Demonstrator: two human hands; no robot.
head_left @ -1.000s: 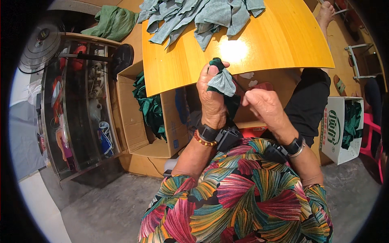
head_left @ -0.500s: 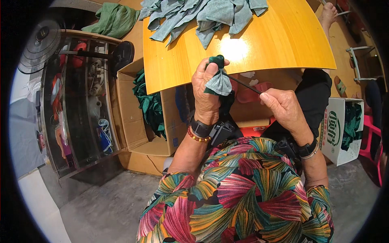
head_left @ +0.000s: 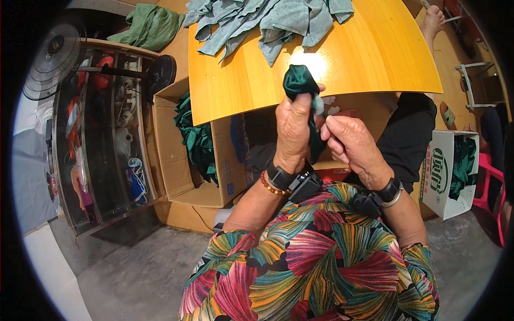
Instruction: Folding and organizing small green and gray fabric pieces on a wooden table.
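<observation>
My left hand (head_left: 292,128) is closed round a dark green, shiny cloth piece (head_left: 300,81), held up just past the table's near edge. Bunched fabric rises above the thumb, and a narrow tail hangs down between my hands. A small pale patch shows beside the fingers. Close on the right, my right hand (head_left: 353,142) is closed with thumb and fingers pinched by the cloth. Whatever lies in that pinch is hidden; the thin dark rod of a moment ago does not show clearly.
Grey-green cloth strips (head_left: 289,24) lie on the far part of the yellow table (head_left: 385,53). A cardboard box (head_left: 176,166) of dark green cloth stands left, a white box (head_left: 441,176) of similar cloth right. A fan (head_left: 53,59) and glass cabinet (head_left: 107,144) are at far left.
My hands have come together, the right moving left toward the cloth. The grey-green flap has turned out of view, and more dark green fabric shows. The rod between the hands is no longer distinct.
</observation>
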